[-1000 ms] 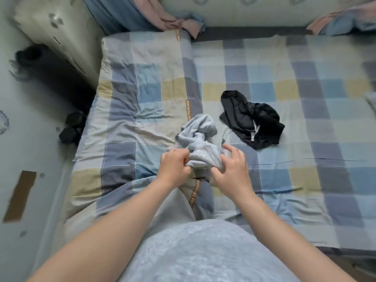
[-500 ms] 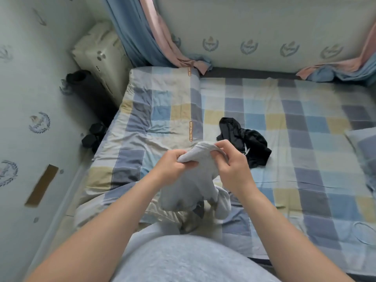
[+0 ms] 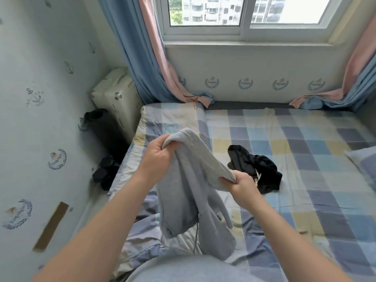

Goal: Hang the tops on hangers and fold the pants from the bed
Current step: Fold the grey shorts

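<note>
A: Grey garment (image 3: pixel 193 180): raised above the near side of the bed (image 3: pixel 305 139). Pinched at its upper edge between left hand (image 3: pixel 156 153), fingers curled tight round a bunched corner, and right hand (image 3: pixel 242 185), fingers and thumb closed on the opposite corner. Remainder hanging loose toward the sheet. Likely failure?

B: Probably mis-sorting: top or pants not settled from this view, though a thin cord (image 3: pixel 196 235) dangling below, suggestive of a drawstring. Also slippage from the right-hand pinch, small and near the very edge, if shaken hard. Twisted lengths left tangled, hence a crooked fold.

A: Surroundings?

B: Black garment (image 3: pixel 258 171) crumpled on the checked sheet, just beyond the right hand, apart from the grey one. Pillow (image 3: pixel 364 159) at far right. Curtains (image 3: pixel 130 58) pooling at the head of the bed under the window (image 3: pixel 203 15). Left of the bed, on the floor: dark weights (image 3: pixel 104 173), a black cylinder (image 3: pixel 103 127), a pale padded box (image 3: pixel 114 94).

A: Obstructions?

B: Rumpled bedding directly beneath, poor for laying flat. Smoother sheet to the right, partly taken by the black garment. No hanger in view.
</note>
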